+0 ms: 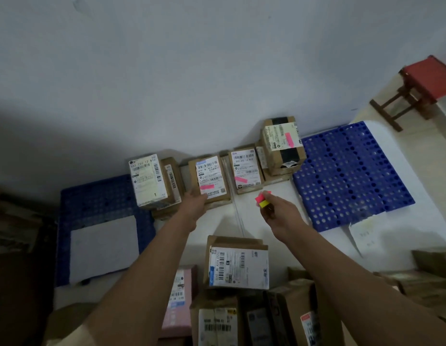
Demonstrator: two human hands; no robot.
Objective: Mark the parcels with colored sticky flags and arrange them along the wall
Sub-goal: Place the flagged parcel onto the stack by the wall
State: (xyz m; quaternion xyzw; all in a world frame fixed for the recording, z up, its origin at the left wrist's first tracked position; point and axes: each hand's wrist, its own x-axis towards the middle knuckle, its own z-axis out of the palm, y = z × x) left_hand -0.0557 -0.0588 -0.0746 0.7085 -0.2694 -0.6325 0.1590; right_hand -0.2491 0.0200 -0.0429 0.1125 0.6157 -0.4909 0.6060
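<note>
Closest to the camera, a clutter of cardboard parcels fills the bottom edge, among them a pink padded mailer (178,305) and, a little farther out, a brown box with a large white shipping label (238,267) lying flat on the pale floor (224,224). Both bare forearms reach forward over this pile, nearly straight and converging slightly.

The left hand (194,202) stretches to the near left corner of a flat brown parcel (210,179) in the row at the wall; its fingers lie fairly straight against the box edge, touching rather than gripping, though the fingertips are partly hidden. That parcel carries a white barcode label and a pink sticky flag near its lower edge.

The right hand (279,208) hovers above the floor, fingers curled, pinching a small pad of sticky flags (262,199), neon pink over yellow, between thumb and fingers.

To the left lies a blue perforated plastic pallet (92,203) with a plain grey sheet (104,250) on it; a second blue pallet (351,176) lies to the right.

Along the white wall (192,71) the row runs from a tall box with a white label (148,179), past the touched parcel, to another flagged parcel (245,171) and a stacked box wrapped in black tape (282,143), also bearing a pink flag. Far right stands a red-topped wooden stool (424,83).
</note>
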